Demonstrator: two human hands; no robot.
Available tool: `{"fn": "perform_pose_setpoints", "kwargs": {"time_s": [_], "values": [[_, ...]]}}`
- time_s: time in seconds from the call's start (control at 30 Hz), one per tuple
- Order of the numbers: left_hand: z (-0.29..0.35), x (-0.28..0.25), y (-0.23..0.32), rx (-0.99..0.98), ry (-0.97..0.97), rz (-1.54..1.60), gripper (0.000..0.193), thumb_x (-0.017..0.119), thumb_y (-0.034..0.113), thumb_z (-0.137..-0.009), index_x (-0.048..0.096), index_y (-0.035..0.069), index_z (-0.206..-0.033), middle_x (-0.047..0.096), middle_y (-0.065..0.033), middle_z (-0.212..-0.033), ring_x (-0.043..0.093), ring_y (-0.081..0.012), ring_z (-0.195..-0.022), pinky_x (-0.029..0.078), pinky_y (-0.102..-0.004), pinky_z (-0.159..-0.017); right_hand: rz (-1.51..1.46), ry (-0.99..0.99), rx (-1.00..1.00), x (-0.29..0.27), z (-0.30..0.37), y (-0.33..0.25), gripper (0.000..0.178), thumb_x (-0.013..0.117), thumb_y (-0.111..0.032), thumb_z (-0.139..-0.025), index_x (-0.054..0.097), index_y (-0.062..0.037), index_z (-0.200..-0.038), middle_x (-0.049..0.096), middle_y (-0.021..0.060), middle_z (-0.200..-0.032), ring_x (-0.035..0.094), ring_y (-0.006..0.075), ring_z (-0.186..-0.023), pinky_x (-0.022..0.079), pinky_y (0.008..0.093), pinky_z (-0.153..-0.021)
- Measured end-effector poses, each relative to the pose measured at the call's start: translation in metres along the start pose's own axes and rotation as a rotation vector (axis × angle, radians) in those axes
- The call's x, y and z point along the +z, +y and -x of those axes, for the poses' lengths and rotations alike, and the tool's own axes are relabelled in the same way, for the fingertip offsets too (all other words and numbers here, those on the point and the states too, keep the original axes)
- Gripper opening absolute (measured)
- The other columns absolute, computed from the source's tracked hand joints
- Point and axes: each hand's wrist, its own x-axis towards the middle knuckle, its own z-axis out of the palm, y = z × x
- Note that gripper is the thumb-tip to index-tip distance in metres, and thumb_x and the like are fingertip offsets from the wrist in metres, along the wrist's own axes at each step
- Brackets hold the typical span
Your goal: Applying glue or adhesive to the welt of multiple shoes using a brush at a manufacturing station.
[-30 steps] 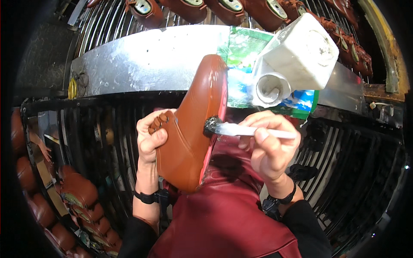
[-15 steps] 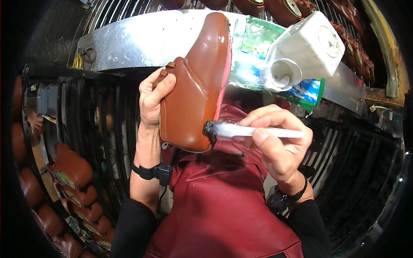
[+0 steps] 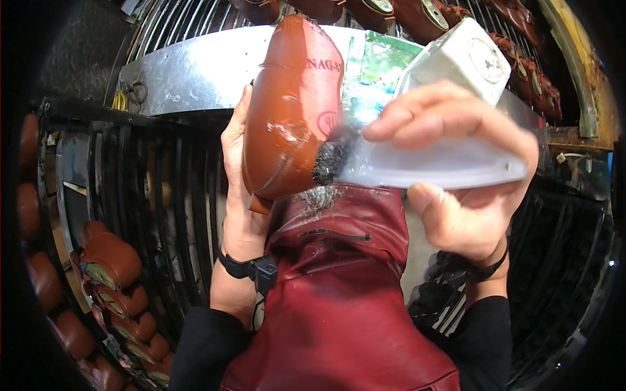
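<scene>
A brown leather shoe upper [image 3: 277, 124] is tilted in front of me, with its pink, printed underside partly turned to the right. My left hand [image 3: 236, 146] is wrapped round its left side, most of the fingers hidden behind the leather. In my right hand [image 3: 479, 225] is a brush [image 3: 404, 164] with a broad whitish handle, blurred by motion. Its black bristles [image 3: 331, 156] press on or lie right against the shoe's lower right edge, where leather and pink underside meet. The brown surface looks wet and shiny there.
A metal ledge [image 3: 189, 65] curves beyond the shoe. On it, a white plastic container [image 3: 456, 58] leans over a green printed sheet [image 3: 391, 52]. Brown shoe uppers stand on racks at left [image 3: 111, 254], far side [image 3: 372, 13] and right [image 3: 535, 85]. A dark red apron [image 3: 339, 293] covers my lap.
The shoe has been turned, so more of its pink underside shows. My right hand and the brush have risen and come closer, the handle now broadside.
</scene>
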Motion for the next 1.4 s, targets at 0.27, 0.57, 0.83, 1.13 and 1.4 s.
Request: {"fn": "perform_pose_setpoints", "kwargs": {"time_s": [0.27, 0.57, 0.83, 1.13, 1.4], "values": [[0.019, -0.012, -0.024, 0.442, -0.025, -0.982, 0.043, 0.067, 0.003, -0.099, 0.058, -0.007, -0.139, 0.071, -0.0139, -0.127, 0.072, -0.02, -0.107, 0.062, -0.0351, -0.092, 0.002, -0.181, -0.184, -0.029, -0.055, 0.035, 0.027, 0.074, -0.018, -0.083, 0.071, 0.0049, -0.098, 0.075, 0.0191, -0.095, 0.072, 0.0231, -0.081, 0.061, 0.0353, -0.074], [0.022, 0.016, -0.002, 0.093, 0.157, -0.133, 0.039, 0.052, 0.023, -0.11, 0.059, -0.003, -0.138, 0.068, -0.0171, -0.129, 0.07, -0.0262, -0.111, 0.061, -0.0411, -0.094, -0.571, 0.517, 0.26, 0.029, 0.016, 0.053, 0.021, 0.067, -0.012, -0.101, 0.07, 0.0073, -0.094, 0.071, 0.0149, -0.075, 0.066, 0.0213, -0.053, 0.054, 0.0315, -0.048], [-0.027, 0.005, 0.05, 0.419, 0.391, -0.489, 0.028, 0.076, 0.007, -0.094, 0.073, -0.005, -0.119, 0.076, -0.0095, -0.106, 0.071, -0.0161, -0.091, 0.056, -0.0308, -0.085, 0.37, 0.58, 0.277, -0.031, 0.086, 0.097, 0.014, 0.058, -0.003, -0.106, 0.066, 0.0042, -0.115, 0.07, 0.0109, -0.105, 0.069, 0.0184, -0.093, 0.055, 0.029, -0.081], [-0.226, -0.029, 0.16, 0.65, 0.513, -1.24, 0.035, 0.084, 0.01, -0.087, 0.076, -0.006, -0.118, 0.078, -0.0078, -0.1, 0.072, -0.0145, -0.087, 0.056, -0.0291, -0.08, 1.069, 0.493, 0.511, -0.045, 0.057, 0.081, 0.046, 0.08, -0.001, -0.083, 0.064, 0.0041, -0.126, 0.064, 0.021, -0.101, 0.066, 0.036, -0.08, 0.053, 0.0422, -0.06], [-0.439, -0.099, 0.217, 0.121, 0.538, -2.462, 0.068, 0.072, 0.063, -0.086, 0.075, 0.008, -0.125, 0.076, -0.0225, -0.112, 0.071, -0.0446, -0.106, 0.055, -0.0528, -0.094, 0.936, 0.47, 0.601, -0.069, 0.029, 0.014, 0.063, 0.086, -0.032, -0.084, 0.062, 0.0065, -0.128, 0.062, 0.0126, -0.094, 0.066, 0.0264, -0.079, 0.057, 0.0375, -0.067]]}}
